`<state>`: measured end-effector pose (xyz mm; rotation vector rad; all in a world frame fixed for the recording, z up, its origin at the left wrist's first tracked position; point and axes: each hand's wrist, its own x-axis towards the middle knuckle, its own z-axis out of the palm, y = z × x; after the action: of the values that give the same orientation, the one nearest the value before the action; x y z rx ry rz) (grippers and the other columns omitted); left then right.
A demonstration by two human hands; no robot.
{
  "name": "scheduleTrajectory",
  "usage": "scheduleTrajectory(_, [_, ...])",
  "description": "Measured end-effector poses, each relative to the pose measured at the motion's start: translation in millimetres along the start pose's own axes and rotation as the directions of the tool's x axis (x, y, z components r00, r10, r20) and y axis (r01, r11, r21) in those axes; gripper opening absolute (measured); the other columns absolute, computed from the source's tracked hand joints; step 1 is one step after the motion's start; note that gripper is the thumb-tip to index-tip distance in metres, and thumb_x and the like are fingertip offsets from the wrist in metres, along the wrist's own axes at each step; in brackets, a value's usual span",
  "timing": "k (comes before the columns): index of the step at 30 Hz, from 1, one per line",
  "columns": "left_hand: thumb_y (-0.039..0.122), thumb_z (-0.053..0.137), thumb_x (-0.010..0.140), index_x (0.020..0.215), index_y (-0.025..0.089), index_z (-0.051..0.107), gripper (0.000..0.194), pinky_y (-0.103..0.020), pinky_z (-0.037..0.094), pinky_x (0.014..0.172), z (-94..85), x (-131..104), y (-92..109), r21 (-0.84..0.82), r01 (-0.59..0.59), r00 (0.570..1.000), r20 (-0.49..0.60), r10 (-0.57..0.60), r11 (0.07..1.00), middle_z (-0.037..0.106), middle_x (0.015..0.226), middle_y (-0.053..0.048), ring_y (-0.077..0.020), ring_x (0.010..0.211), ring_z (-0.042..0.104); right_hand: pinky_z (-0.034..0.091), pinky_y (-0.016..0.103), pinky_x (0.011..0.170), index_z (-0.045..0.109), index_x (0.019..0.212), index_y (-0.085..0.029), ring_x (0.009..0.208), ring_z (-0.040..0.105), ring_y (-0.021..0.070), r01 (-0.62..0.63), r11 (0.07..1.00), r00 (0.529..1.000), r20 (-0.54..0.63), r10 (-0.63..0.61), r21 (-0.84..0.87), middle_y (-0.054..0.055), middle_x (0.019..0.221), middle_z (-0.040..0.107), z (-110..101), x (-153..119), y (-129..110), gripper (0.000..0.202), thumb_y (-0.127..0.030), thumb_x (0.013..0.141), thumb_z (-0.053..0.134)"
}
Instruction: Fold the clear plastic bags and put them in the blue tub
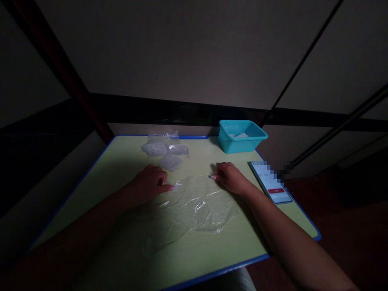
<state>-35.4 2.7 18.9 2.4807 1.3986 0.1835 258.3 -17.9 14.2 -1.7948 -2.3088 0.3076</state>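
Observation:
A thin, clear plastic bag (201, 204) lies spread and wrinkled on the table in front of me. At its upper left edge is my left hand (150, 182), fingers curled and the thumb stretched out onto the film. My right hand (229, 177) is closed at the upper right corner, its thumb tip at the bag's edge; the fingertips are partly hidden. Just beyond my left hand lie several folded clear plastic packets (160, 148) in a loose pile. One packet (171, 162) lies closest to that hand.
A turquoise plastic basket (242, 144) with whitish contents stands at the back right. A phone (269, 182) with a lit screen lies along the right edge, beside my right forearm. The pale green table (121, 161) has a blue rim. Behind it rises a panelled wall (176, 52).

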Motion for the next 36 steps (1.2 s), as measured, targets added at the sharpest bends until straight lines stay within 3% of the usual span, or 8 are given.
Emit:
scheduleTrajectory(13, [0.036,0.053,0.081,0.062,0.02,0.049,0.024,-0.033,0.038,0.071,-1.9,3,-3,0.133,0.042,0.981,-0.191,-0.016,0.99,0.056,0.072,-0.005,-0.0239,0.079,0.052,0.037,0.028,0.07,0.061,0.082,-0.018,0.079,0.054,0.0193,-0.073,0.997,0.997,-0.037,0.072,-0.036,0.008,0.085,0.065,-2,0,1,0.013,-0.027,0.088,0.054])
scheduleTrajectory(17, [0.038,0.054,0.08,0.082,0.018,0.056,0.02,-0.042,0.043,0.078,-2.8,1,4,0.153,0.071,0.943,-0.333,-0.017,0.986,0.059,0.09,-0.011,-0.0316,0.091,0.054,0.037,0.028,0.068,0.061,0.082,-0.017,0.081,0.055,0.0205,-0.113,0.993,0.992,-0.057,0.11,-0.046,0.009,0.086,0.065,-1,1,3,0.011,-0.025,0.087,0.055])
scheduleTrajectory(19, [0.039,0.054,0.081,0.098,0.017,0.057,0.028,-0.046,0.041,0.089,-0.8,-2,12,0.141,-0.008,0.921,-0.384,0.062,0.99,0.058,0.107,-0.014,-0.0329,0.105,0.051,0.037,0.028,0.068,0.06,0.085,-0.017,0.083,0.055,0.0209,-0.131,0.99,0.989,-0.077,0.128,-0.041,0.01,0.088,0.065,-2,1,4,0.011,-0.027,0.087,0.055])
scheduleTrajectory(21, [0.041,0.054,0.083,0.11,0.019,0.058,0.035,-0.046,0.035,0.1,3.5,-8,25,0.099,-0.228,0.911,-0.331,0.248,0.969,0.056,0.121,-0.012,-0.0308,0.115,0.048,0.038,0.028,0.071,0.059,0.091,-0.017,0.087,0.055,0.0214,-0.149,0.988,0.984,-0.103,0.145,-0.032,0.01,0.093,0.065,-3,1,4,0.015,-0.03,0.087,0.056])
scheduleTrajectory(25, [0.042,0.055,0.088,0.129,0.03,0.052,0.043,-0.047,0.019,0.111,15.0,-21,46,-0.009,-0.574,0.819,-0.016,0.574,0.819,0.047,0.142,-0.004,-0.0266,0.131,0.039,0.04,0.029,0.079,0.057,0.101,-0.015,0.096,0.054,0.0211,-0.094,0.995,0.975,-0.198,0.099,0.033,0.01,0.1,0.062,-13,-3,2,0.02,-0.031,0.088,0.057])
scheduleTrajectory(29, [0.047,0.054,0.089,0.143,0.034,0.033,0.059,-0.05,0.012,0.114,21.8,-23,49,-0.063,-0.558,0.819,0.118,0.561,0.828,0.032,0.152,-0.003,-0.026,0.139,0.028,0.043,0.033,0.085,0.057,0.108,-0.015,0.099,0.055,0.0222,0.1,0.99,0.968,-0.241,-0.073,0.102,0.012,0.106,0.062,-36,-27,-10,0.024,-0.031,0.089,0.055])
scheduleTrajectory(33, [0.039,0.046,0.095,0.145,0.036,0.026,0.054,-0.05,0.013,0.113,22.1,-19,41,-0.037,-0.513,0.846,0.145,0.513,0.858,0.024,0.154,-0.002,-0.0232,0.142,0.021,0.04,0.039,0.097,0.057,0.12,-0.019,0.112,0.052,0.0233,0.285,0.953,0.955,-0.112,-0.274,0.105,0.011,0.118,0.06,-49,-76,-30,0.032,-0.03,0.089,0.056])
scheduleTrajectory(36, [0.036,0.046,0.095,0.143,0.041,0.028,0.052,-0.053,0.011,0.112,23.2,-18,37,-0.04,-0.516,0.844,0.146,0.516,0.856,0.021,0.154,0.0,-0.0245,0.142,0.017,0.033,0.043,0.107,0.057,0.126,-0.028,0.129,0.041,0.0226,0.294,0.946,0.953,0.034,-0.301,0.134,0.006,0.137,0.05,-42,-114,-39,0.036,-0.034,0.09,0.055])
